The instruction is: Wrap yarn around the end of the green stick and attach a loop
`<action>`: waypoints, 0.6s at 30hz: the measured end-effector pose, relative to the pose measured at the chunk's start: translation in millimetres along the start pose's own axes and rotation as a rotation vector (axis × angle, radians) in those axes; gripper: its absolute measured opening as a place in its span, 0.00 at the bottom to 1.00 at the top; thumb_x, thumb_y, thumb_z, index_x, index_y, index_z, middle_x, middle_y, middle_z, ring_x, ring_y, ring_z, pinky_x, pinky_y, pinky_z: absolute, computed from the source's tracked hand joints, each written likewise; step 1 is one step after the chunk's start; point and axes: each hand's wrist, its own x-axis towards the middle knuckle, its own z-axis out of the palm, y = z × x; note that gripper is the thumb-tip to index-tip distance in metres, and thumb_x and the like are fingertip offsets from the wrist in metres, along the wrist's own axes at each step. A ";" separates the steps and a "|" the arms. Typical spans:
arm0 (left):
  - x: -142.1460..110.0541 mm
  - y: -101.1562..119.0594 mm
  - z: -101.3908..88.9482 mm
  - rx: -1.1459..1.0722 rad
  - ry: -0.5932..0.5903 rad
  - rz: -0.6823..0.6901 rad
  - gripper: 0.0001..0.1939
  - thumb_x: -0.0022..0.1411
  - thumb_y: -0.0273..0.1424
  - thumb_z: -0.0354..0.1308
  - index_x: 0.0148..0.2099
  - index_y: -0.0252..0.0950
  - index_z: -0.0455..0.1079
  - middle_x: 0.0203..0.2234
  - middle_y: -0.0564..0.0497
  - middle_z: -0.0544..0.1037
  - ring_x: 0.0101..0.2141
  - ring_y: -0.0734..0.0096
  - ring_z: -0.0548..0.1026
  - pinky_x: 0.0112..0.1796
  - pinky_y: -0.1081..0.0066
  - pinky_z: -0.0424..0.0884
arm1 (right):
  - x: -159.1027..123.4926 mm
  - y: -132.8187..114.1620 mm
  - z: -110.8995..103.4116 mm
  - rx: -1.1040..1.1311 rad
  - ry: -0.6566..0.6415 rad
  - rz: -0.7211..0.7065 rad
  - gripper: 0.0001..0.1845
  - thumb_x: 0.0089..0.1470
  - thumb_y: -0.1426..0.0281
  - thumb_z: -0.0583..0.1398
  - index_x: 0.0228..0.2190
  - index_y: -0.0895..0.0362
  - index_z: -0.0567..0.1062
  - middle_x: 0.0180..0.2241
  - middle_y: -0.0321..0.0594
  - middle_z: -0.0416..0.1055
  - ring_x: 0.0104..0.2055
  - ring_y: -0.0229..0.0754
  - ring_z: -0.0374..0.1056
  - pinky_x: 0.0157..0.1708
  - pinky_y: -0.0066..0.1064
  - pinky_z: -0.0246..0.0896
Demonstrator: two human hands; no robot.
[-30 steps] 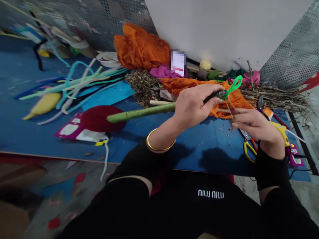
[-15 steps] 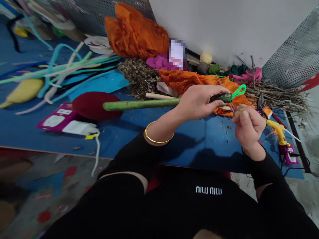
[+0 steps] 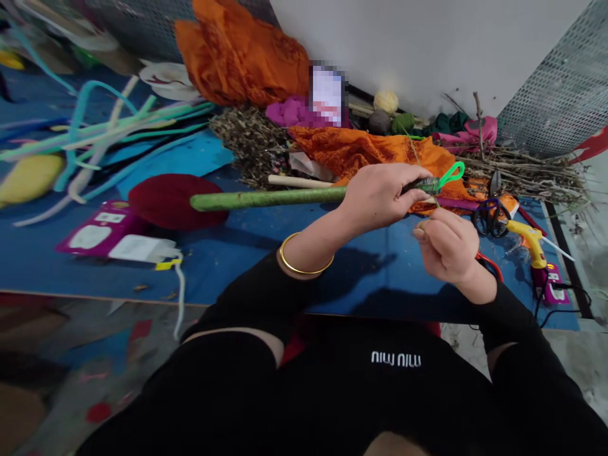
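Note:
My left hand is wrapped round a long green stick, held level above the table. Its right end is dark, with a bright green loop standing out from the tip. From that end a thin green thread runs down to my right hand, whose fingers are closed in a pinch on it. The stick's left end hangs over a dark red round piece. Part of the stick is hidden under my left hand.
Pipe cleaners and a yellow teardrop-shaped piece lie left. Orange cloth, dry twigs and a phone-like screen are at the back. Scissors, a yellow glue gun and a purple power strip sit right.
My right hand has gone from extended fingers to a closed pinch, then moved down and slightly left with the thread. My left hand keeps its grip. The view has shifted a little.

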 end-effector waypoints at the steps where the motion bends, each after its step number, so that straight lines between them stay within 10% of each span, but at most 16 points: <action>1: 0.5 -0.5 0.8 0.004 -0.017 0.007 0.20 0.67 0.34 0.55 0.57 0.41 0.78 0.50 0.49 0.85 0.49 0.60 0.81 0.48 0.66 0.74 | 0.5 2.8 -3.3 0.067 -0.008 0.024 0.15 0.71 0.72 0.52 0.29 0.55 0.68 0.23 0.36 0.66 0.26 0.36 0.63 0.26 0.28 0.60; 10: 1.3 -2.9 7.4 -0.107 -0.153 0.047 0.17 0.66 0.33 0.58 0.53 0.38 0.80 0.43 0.49 0.86 0.41 0.65 0.81 0.41 0.71 0.71 | 8.4 29.6 -38.7 0.161 0.052 0.301 0.16 0.70 0.62 0.57 0.33 0.53 0.81 0.41 0.44 0.77 0.45 0.44 0.75 0.47 0.41 0.75; 18: -1.6 0.4 11.9 -0.205 -0.220 0.053 0.16 0.64 0.33 0.60 0.52 0.38 0.82 0.39 0.49 0.87 0.37 0.66 0.82 0.40 0.71 0.74 | 3.0 50.9 -26.8 0.338 0.014 0.525 0.21 0.68 0.52 0.58 0.33 0.52 0.82 0.29 0.40 0.70 0.40 0.44 0.73 0.44 0.41 0.74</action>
